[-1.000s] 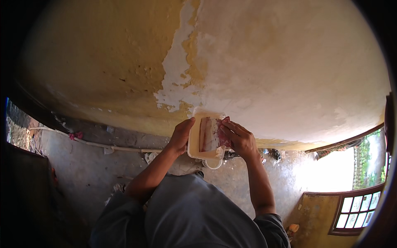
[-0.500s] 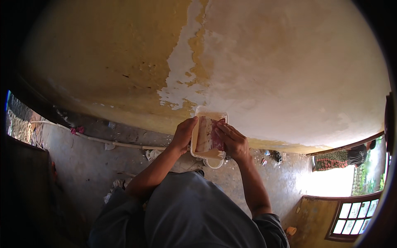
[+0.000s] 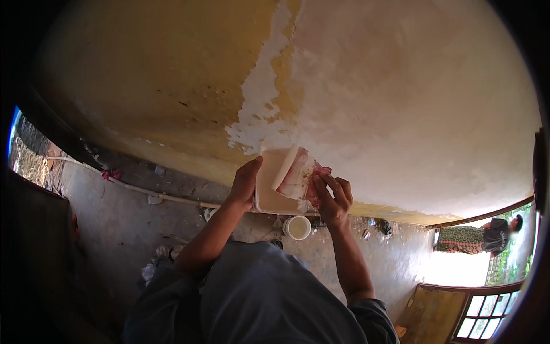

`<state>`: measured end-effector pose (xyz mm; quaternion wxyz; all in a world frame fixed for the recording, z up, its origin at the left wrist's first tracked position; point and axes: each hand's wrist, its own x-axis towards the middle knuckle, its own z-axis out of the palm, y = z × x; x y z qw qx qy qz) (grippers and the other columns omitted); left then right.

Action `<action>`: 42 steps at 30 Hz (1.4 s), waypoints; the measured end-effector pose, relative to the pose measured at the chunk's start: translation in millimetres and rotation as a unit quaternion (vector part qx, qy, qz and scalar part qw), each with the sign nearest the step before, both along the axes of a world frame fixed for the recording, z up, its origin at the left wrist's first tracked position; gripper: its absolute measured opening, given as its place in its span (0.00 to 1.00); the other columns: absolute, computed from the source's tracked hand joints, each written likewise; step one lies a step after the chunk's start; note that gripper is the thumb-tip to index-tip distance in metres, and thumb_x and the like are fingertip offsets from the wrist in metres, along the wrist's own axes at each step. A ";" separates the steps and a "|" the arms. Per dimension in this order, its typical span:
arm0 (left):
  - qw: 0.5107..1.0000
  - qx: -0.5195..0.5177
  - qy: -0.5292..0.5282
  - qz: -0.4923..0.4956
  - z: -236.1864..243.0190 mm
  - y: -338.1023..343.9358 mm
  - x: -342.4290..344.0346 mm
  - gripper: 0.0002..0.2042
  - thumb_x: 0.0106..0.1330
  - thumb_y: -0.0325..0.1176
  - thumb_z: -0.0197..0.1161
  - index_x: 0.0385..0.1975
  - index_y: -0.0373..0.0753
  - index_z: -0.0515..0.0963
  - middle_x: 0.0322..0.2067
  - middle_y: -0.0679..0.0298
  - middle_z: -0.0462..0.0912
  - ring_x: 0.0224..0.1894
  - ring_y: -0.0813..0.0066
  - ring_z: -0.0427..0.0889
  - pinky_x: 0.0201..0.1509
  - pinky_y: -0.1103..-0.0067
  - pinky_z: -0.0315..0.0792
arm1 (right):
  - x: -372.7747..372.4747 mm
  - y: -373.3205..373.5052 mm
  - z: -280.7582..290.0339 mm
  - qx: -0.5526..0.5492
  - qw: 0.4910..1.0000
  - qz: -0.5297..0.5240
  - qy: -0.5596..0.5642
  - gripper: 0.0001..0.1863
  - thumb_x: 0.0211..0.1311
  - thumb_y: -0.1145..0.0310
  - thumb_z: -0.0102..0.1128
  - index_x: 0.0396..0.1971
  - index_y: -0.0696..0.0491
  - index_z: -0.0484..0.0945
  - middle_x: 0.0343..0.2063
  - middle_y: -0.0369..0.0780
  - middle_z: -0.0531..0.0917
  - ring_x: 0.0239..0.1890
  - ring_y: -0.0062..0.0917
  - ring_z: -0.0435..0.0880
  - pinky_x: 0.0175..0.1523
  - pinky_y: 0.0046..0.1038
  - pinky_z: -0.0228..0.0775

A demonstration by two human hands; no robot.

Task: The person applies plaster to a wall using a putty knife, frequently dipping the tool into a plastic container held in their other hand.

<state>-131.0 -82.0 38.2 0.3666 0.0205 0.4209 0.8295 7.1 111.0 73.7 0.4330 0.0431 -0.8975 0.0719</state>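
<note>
My left hand (image 3: 246, 182) grips the left side of a shallow, pale rectangular plastic container (image 3: 278, 210). In my right hand (image 3: 334, 200) is a reddish, flat putty spreader (image 3: 297, 176), pinched by its right-hand edge. Cream-coloured paste smears the spreader's face, and a thick bead of it lies along the left edge. The spreader is tilted over the container's right part; I cannot tell whether it touches the container. Just beyond my hands rises a wall (image 3: 401, 103), whitish and smoothed on the right, patchy yellow on the left, with a ragged pale strip between.
Below the container, a white bucket (image 3: 297, 228) stands on the grey floor (image 3: 126, 229). A long pale pole (image 3: 172, 198) lies near the wall's foot. Rags and plastic scraps (image 3: 150, 269) are by my left arm. At far right, another person (image 3: 495, 236) is by the bright doorway, near a paned window (image 3: 487, 312).
The spreader has turned and shifted slightly right, and a bead of paste now shows along its edge. The container has moved a little left, uncovering the bucket. The person at right shows more fully.
</note>
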 end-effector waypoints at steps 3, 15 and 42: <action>1.000 -0.018 0.002 0.021 9.3 -0.8 -8.8 0.23 0.75 0.48 0.52 0.55 0.32 0.73 0.39 0.58 0.82 0.36 0.71 0.85 0.39 0.74 0.83 | -16.9 -1.5 13.6 0.091 0.994 0.012 0.055 0.16 0.47 0.75 0.74 0.40 0.50 0.88 0.39 0.39 0.80 0.46 0.35 0.83 0.53 0.44 0.78; 0.995 0.065 -0.057 0.043 -11.8 -34.8 -14.9 0.22 0.77 0.44 0.50 0.57 0.31 0.73 0.48 0.56 0.82 0.48 0.68 0.85 0.51 0.70 0.82 | -115.2 -30.3 98.9 0.246 0.957 -0.143 -0.057 0.10 0.56 0.73 0.59 0.39 0.51 0.79 0.29 0.38 0.82 0.30 0.29 0.82 0.34 0.32 0.76; 0.994 0.080 -0.077 0.022 -52.9 -73.0 28.0 0.26 0.76 0.48 0.50 0.60 0.31 0.71 0.52 0.54 0.80 0.52 0.65 0.83 0.54 0.68 0.80 | -140.0 6.2 142.0 0.200 0.938 -0.112 -0.262 0.15 0.58 0.76 0.53 0.46 0.51 0.75 0.31 0.46 0.86 0.32 0.44 0.87 0.36 0.44 0.81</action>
